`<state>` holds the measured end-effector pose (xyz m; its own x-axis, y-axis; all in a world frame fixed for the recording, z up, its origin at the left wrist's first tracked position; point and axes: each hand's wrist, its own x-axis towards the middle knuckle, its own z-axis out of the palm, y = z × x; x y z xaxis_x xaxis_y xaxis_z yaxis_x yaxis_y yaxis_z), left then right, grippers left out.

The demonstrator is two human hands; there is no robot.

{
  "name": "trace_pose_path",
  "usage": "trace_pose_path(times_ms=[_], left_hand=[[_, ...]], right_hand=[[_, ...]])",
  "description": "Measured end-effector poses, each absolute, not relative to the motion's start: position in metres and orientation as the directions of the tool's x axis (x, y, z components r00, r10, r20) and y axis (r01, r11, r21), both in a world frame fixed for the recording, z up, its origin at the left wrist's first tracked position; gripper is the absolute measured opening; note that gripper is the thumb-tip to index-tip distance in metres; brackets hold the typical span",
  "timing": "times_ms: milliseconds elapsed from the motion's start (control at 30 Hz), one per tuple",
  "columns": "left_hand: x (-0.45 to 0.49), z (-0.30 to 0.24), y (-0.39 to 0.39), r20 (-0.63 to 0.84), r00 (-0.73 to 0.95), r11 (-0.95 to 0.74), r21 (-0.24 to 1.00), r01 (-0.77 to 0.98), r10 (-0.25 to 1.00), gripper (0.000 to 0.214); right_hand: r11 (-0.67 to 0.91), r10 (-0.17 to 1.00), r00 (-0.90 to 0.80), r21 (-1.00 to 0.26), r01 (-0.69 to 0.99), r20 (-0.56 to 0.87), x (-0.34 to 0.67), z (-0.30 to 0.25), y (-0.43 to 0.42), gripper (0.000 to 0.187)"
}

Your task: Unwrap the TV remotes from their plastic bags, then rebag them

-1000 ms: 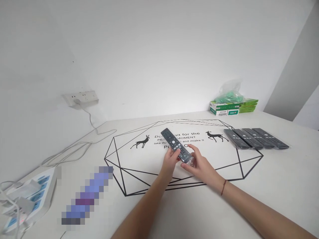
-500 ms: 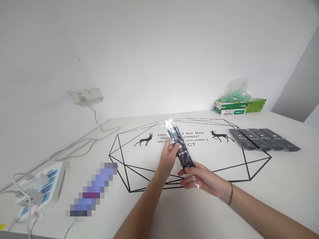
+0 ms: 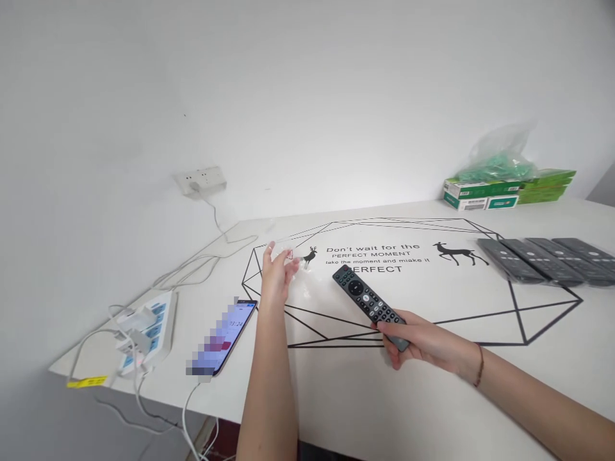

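Grey remote [image 3: 372,304] juts forward from the right hand [image 3: 419,340] clamped on its near end; left hand [image 3: 275,280]: grip unclear.

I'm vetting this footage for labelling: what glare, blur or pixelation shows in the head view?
Head view: blocky pixelation covers part of the phone; faint glare on the clear plastic by the left hand, its outline hard to trace; the remote looks fairly sharp.

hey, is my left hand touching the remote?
Apart: the head view shows a plain gap of tabletop between the left hand and the remote, which the right hand holds.
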<state>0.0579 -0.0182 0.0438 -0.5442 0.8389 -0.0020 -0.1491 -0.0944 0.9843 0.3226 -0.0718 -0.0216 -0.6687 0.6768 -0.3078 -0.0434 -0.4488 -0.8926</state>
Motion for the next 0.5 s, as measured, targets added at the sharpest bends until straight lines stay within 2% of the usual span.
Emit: trace_pose_path(times_ms=[67,133,167,300,433,500], left_hand=[[0.031,0.036,-0.02,-0.049,-0.547,0.14,0.982,0.125,0.836,0.065],[0.012,0.026,-0.022,-0.086,-0.558,0.363,0.838,0.408,0.825,0.072],[0.005,0.02,-0.022,-0.101,-0.569,0.426,0.771,0.473,0.816,0.076],[0.001,0.008,-0.021,-0.085,-0.642,0.55,0.607,0.574,0.762,0.08],[0.016,0.005,-0.018,0.037,-0.666,0.619,0.333,0.711,0.745,0.055],[0.025,0.004,-0.017,0.056,-0.641,0.611,0.249,0.751,0.765,0.041]], right_hand=[[-0.475,0.687,-0.648,-0.878,-0.057,-0.329,0.323,-0.023,-0.071,0.03],[-0.491,0.689,-0.639,-0.869,-0.065,-0.342,0.324,-0.024,-0.07,0.03],[-0.495,0.689,-0.637,-0.866,-0.067,-0.345,0.324,-0.025,-0.07,0.029],[-0.498,0.687,-0.64,-0.865,-0.068,-0.345,0.324,-0.026,-0.069,0.029],[-0.502,0.678,-0.646,-0.863,-0.057,-0.351,0.324,-0.026,-0.07,0.029],[-0.506,0.678,-0.645,-0.86,-0.061,-0.353,0.324,-0.026,-0.07,0.029]])
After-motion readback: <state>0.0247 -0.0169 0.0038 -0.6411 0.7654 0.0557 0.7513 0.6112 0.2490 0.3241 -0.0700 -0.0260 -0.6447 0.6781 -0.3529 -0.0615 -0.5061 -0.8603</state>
